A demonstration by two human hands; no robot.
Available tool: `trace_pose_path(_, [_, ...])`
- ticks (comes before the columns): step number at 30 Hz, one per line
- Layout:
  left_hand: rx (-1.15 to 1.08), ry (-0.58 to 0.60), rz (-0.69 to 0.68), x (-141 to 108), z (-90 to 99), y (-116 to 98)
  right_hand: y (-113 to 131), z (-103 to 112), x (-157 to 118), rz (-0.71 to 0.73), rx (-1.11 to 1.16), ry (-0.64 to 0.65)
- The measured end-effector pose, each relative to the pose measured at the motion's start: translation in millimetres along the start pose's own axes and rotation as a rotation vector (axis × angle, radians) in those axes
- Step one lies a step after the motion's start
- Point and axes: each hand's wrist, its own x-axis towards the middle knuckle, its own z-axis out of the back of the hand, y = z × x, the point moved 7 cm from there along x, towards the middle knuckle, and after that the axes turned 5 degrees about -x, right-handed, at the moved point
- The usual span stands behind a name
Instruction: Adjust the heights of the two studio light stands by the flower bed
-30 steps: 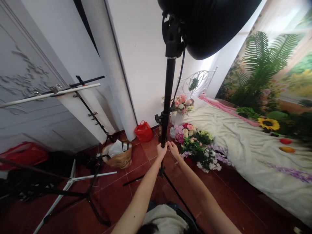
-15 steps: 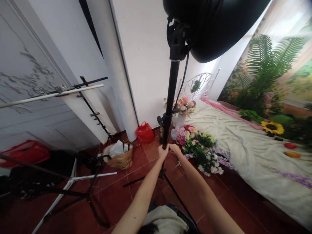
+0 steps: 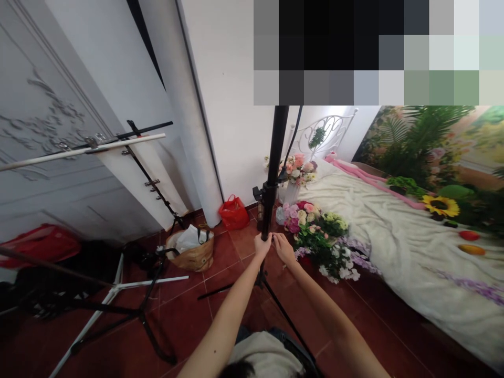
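A black light stand (image 3: 275,147) rises in front of me, its pole leaning slightly to the right. My left hand (image 3: 262,245) is wrapped around the lower part of the pole. Just to the right of it, my right hand (image 3: 284,249) has its fingers drawn together at the pole's side. Whatever small part those fingertips hold is hidden. Higher up the pole sits a collar with a black knob (image 3: 258,193) on its left. A dark cable (image 3: 291,142) hangs beside the pole. The top of the stand is covered by a blurred block.
Artificial flowers (image 3: 311,226) stand right of the pole, by a bed with a cream blanket (image 3: 394,226). A red bag (image 3: 233,212) and a woven basket (image 3: 192,252) are on the tiled floor. At left stand a white-legged stand (image 3: 114,294) and a backdrop bar (image 3: 90,149).
My right hand has shifted slightly and turned, so more of its fingers shows beside the pole. My left hand keeps its hold, and the stand looks nearly unmoved.
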Motion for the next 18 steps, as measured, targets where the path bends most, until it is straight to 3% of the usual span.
trace_pose_path(6, [0.020,-0.006,-0.008,0,0.4,0,-14,-18,8,0.047,-0.081,0.117])
trace_pose_path(18, [-0.049,0.009,0.014,1,-1.4,6,-27,-27,18,0.053,-0.351,0.139])
